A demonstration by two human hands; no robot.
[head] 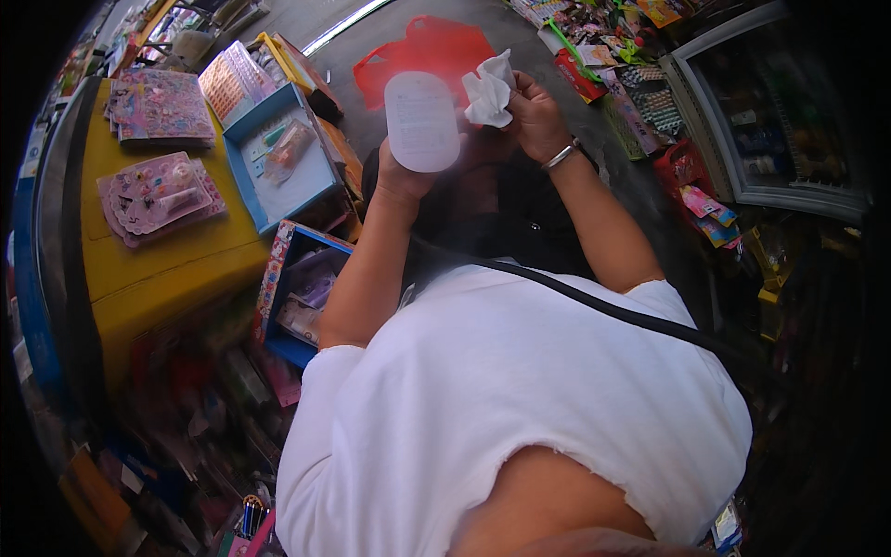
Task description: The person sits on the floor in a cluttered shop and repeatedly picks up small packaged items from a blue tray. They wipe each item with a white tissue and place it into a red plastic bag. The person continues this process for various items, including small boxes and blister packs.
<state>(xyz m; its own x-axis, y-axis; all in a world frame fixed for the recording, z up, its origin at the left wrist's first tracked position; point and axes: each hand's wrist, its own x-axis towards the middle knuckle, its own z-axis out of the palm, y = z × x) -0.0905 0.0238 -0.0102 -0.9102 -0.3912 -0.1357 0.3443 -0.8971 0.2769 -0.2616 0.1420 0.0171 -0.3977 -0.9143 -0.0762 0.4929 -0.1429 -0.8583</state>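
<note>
In my left hand (407, 177) I hold a translucent white plastic container (422, 122) with rounded ends; its upturned face bears small writing. My fingers are mostly hidden behind it. Just to its right, my right hand (537, 115) pinches a crumpled white tissue (489, 90), and a silver bracelet sits on that wrist. The tissue and the container look slightly apart. Beyond both hands lies a red plastic bag (435, 49), partly covered from view by the container.
At left, a yellow surface (156, 261) bears pink toy packs (163, 195) and a sticker stack (161, 108). Beside it are a light-blue box (278, 163) and a blue-edged box (306, 292) with small packets. Packaged goods (654, 97) and a framed glass case (766, 118) stand at right.
</note>
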